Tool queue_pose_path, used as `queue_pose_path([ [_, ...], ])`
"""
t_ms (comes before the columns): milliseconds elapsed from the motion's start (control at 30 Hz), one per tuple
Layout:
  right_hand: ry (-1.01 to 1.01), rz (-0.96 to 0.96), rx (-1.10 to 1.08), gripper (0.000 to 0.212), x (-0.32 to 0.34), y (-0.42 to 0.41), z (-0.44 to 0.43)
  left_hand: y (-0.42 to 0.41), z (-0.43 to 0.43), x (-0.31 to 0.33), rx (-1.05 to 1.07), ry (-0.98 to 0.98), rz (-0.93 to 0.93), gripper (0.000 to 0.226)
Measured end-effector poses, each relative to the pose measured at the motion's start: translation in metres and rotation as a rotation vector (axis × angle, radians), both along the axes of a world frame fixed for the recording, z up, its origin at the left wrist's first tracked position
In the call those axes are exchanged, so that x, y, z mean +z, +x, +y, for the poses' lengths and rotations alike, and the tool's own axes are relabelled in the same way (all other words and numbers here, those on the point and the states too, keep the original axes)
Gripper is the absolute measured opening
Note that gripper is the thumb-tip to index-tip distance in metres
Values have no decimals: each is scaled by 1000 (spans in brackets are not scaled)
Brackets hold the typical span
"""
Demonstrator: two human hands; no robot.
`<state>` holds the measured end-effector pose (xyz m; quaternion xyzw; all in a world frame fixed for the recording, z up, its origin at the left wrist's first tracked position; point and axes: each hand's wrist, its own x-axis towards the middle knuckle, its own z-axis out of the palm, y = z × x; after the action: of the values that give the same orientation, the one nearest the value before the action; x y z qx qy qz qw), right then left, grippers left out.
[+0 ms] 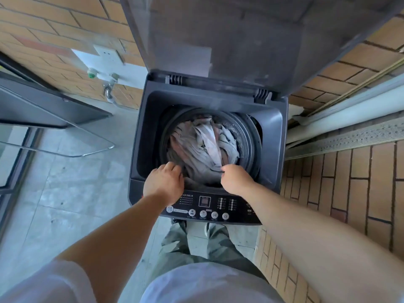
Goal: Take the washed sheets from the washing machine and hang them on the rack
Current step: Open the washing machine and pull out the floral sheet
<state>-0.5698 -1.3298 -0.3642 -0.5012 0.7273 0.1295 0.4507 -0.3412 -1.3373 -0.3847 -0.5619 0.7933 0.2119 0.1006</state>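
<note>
Sheets (pixel 203 145) lay twisted inside drum (pixel 248 136) of washing machine (pixel 276 136), lid (pixel 218 40) up. Right grip (pixel 235 178) curled, clamped on sheets at front edge. Left grip (pixel 164 182) beside it over drum rim; clamped or not, could not tell. Control panel (pixel 207 204) just below both grips.

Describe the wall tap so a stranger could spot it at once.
Start at the dark washing machine with its lid raised. On the brick wall to its left, below a white socket, sits the tap. A green knob beside it sets it apart.
</note>
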Motion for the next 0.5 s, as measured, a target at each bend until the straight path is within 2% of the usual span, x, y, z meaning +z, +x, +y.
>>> queue_pose_path([
  [200,30,11,-152,33,-39,1,-20,4,3,-5,-5,-68,32,37],
  [333,94,-57,-254,33,-60,6,-38,4,3,-9,6,-115,49,29],
  [500,63,-142,-525,39,-81,13,-46,5,5,-13,12,-157,76,25],
])
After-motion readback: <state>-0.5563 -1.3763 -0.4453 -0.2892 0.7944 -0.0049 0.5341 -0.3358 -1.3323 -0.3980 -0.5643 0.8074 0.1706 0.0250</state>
